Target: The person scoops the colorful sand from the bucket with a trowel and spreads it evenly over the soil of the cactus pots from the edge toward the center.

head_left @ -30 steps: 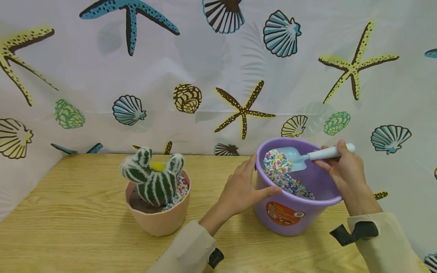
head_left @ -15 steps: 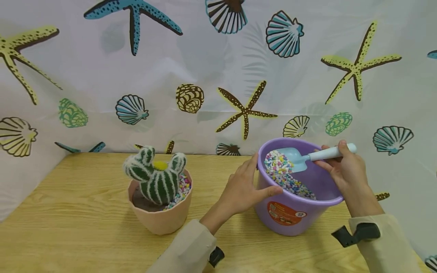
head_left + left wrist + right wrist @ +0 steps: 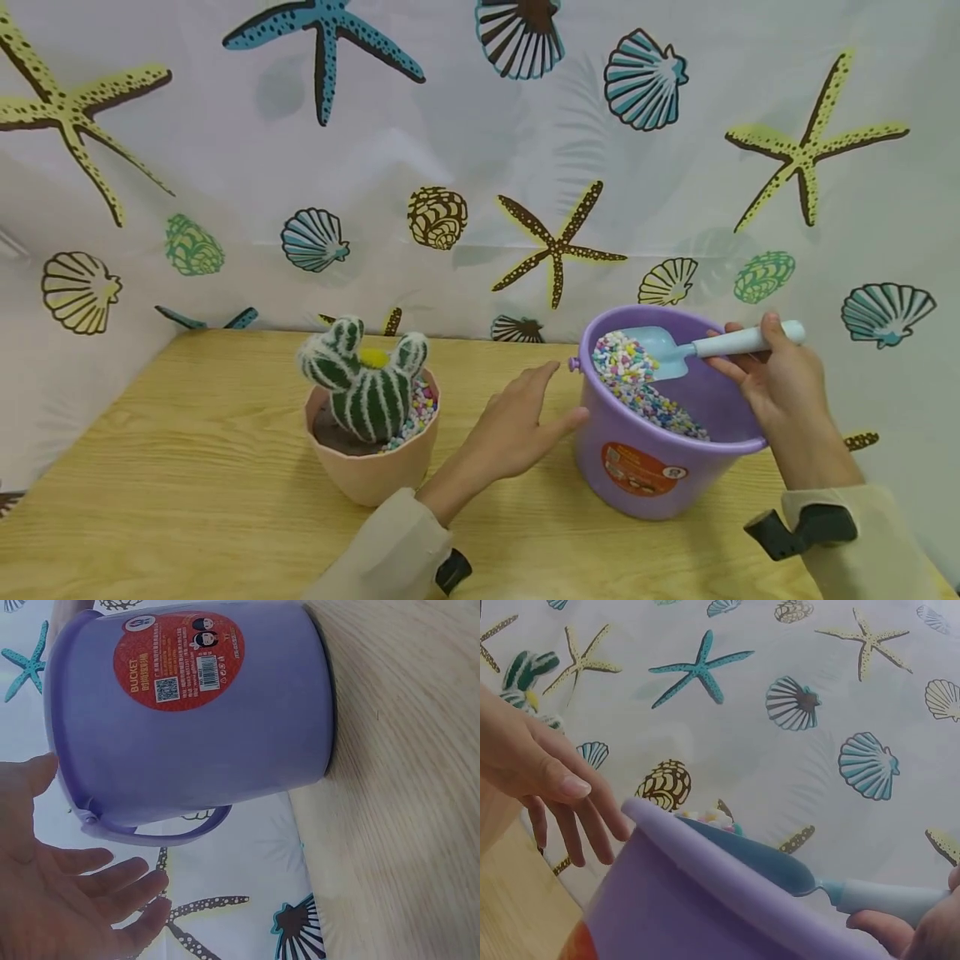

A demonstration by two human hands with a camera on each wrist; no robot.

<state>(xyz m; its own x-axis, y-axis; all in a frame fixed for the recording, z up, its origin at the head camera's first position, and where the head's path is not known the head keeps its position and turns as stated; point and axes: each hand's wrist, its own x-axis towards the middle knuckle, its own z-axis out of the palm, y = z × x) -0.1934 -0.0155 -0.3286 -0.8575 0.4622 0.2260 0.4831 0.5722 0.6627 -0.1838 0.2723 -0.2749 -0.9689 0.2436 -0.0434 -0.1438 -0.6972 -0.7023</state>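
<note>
My right hand [image 3: 787, 383] grips the handle of a light blue hand trowel [image 3: 660, 346]. Small multicoloured pebbles lie heaped on its blade, inside the mouth of a purple bucket [image 3: 603, 433]. More pebbles [image 3: 667, 412] cover part of the bucket's inside. Just left of the rim, my left hand [image 3: 513, 429] has its fingers extended and holds nothing. In the left wrist view a gap shows between most of those fingers and the bucket; the thumb tip [image 3: 45, 769] appears beside the rim. The bucket's purple carrying handle [image 3: 172, 838] hangs down its side.
To the left stands a peach flowerpot [image 3: 375, 475] with a knitted cactus [image 3: 371, 404] and colourful pebbles on one side of it. Both stand on a wood-grain table [image 3: 187, 467]. A cloth printed with shells and starfish [image 3: 465, 125] hangs behind.
My left hand has let go of the bucket's rim and moved left of it. The right hand keeps its grip on the trowel in the bucket. The head view has shifted slightly left.
</note>
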